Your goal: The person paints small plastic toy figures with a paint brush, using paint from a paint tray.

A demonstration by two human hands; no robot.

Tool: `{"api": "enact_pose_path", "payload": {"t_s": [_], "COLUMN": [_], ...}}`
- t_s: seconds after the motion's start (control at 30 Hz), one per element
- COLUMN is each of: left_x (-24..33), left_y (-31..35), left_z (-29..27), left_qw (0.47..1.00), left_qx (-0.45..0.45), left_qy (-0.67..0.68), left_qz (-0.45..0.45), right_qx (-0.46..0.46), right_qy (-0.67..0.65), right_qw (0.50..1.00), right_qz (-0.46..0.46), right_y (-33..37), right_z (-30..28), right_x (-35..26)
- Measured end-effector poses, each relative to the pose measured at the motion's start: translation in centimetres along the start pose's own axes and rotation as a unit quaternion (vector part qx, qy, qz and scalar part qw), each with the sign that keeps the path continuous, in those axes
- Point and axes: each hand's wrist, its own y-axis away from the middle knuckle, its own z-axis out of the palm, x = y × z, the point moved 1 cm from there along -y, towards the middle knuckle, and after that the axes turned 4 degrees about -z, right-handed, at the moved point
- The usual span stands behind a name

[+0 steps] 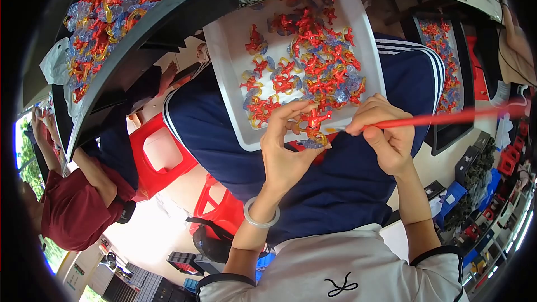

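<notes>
Between the thumb and fingers of my left hand is a small red figurine with a yellow part and a clear blue base. My right hand grips a thin paintbrush with a red handle, which sticks out to the right. The brush tip is close to the figurine's right side; whether it touches I cannot tell. Just beyond my hands, a white tray rests on my lap. Many similar red, yellow and blue figurines lie in it, heaped toward its right side.
A large pile of the same figurines fills a dark-rimmed surface at the upper left. Another tray of figurines is at the right. Red stools stand on the floor to the left, near a person in a dark red shirt.
</notes>
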Motion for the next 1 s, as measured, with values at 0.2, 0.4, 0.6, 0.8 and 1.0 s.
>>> {"api": "enact_pose_path", "payload": {"t_s": [0.2,0.4,0.6,0.8,1.0], "left_x": [0.2,1.1,2.3,2.7,2.6], "left_y": [0.3,0.3,-0.1,0.1,0.6], "left_z": [0.0,0.2,0.1,0.1,0.0], "left_qw": [0.996,0.99,0.982,0.973,0.972], "left_qx": [-0.003,-0.012,-0.031,-0.035,-0.039], "left_qy": [-0.09,-0.14,-0.188,-0.229,-0.23], "left_qz": [0.021,0.031,0.017,0.024,0.018], "right_qx": [0.013,0.06,0.029,-0.003,-0.028], "right_qy": [-0.031,0.008,-0.021,0.04,0.119], "right_qw": [0.999,0.998,0.999,0.999,0.991], "right_qz": [0.02,0.009,0.014,-0.018,-0.055], "right_y": [0.6,-0.1,0.8,0.3,0.3], "right_z": [-0.4,0.5,0.0,1.0,1.5], "right_x": [0.1,-0.5,-0.8,-1.2,-2.1]}}
